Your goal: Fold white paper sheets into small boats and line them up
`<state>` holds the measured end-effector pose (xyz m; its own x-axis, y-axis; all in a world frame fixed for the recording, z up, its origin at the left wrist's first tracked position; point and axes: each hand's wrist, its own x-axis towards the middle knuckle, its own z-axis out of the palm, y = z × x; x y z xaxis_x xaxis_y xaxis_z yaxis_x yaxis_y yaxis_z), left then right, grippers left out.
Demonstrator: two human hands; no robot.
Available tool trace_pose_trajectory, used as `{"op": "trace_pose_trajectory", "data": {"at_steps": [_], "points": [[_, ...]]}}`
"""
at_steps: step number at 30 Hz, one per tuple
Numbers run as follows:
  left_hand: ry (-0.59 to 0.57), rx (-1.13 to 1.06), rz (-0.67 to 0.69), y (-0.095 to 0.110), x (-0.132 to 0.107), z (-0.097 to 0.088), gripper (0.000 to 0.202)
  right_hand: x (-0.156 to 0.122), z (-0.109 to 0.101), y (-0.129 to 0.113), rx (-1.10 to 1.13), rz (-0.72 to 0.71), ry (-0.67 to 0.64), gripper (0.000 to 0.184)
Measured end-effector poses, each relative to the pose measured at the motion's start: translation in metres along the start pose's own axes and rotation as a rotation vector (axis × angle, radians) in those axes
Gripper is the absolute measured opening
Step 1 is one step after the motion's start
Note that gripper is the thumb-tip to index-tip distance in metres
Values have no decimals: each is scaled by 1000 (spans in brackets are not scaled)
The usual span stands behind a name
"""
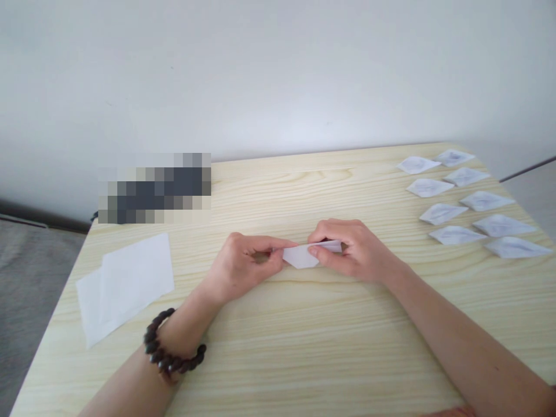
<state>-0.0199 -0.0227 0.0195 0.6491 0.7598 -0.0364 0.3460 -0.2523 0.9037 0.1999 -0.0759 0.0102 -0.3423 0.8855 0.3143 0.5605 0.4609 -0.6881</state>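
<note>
Between my two hands, just above the middle of the table, is a folded piece of white paper (299, 256) with a pointed lower edge. My left hand (249, 260) pinches its left end between thumb and forefinger. On its right half, my right hand (345, 249) grips the paper, thumb on the near face and fingers behind. The right end of the paper is partly covered by that hand. A dark beaded bracelet circles my left wrist.
Several folded paper boats (456, 234) stand in two rows at the table's right side. Flat white sheets (136, 278) overlap at the left. A dark pixelated object (160, 188) lies at the back left. A pale wall (278, 75) rises behind the wooden table (304, 359).
</note>
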Motion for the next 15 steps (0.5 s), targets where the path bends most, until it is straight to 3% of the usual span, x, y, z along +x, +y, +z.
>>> {"op": "trace_pose_trajectory", "data": {"at_steps": [6,11,15], "points": [[-141,-117,20,2,1,-9,29,-3,-7,2,133,109,-79,12],[-145,-103,65,1,0,-10,29,-2,-4,1,123,95,-69,11],[-122,-104,26,0,0,-6,24,-2,-1,0,43,59,-34,11]]}}
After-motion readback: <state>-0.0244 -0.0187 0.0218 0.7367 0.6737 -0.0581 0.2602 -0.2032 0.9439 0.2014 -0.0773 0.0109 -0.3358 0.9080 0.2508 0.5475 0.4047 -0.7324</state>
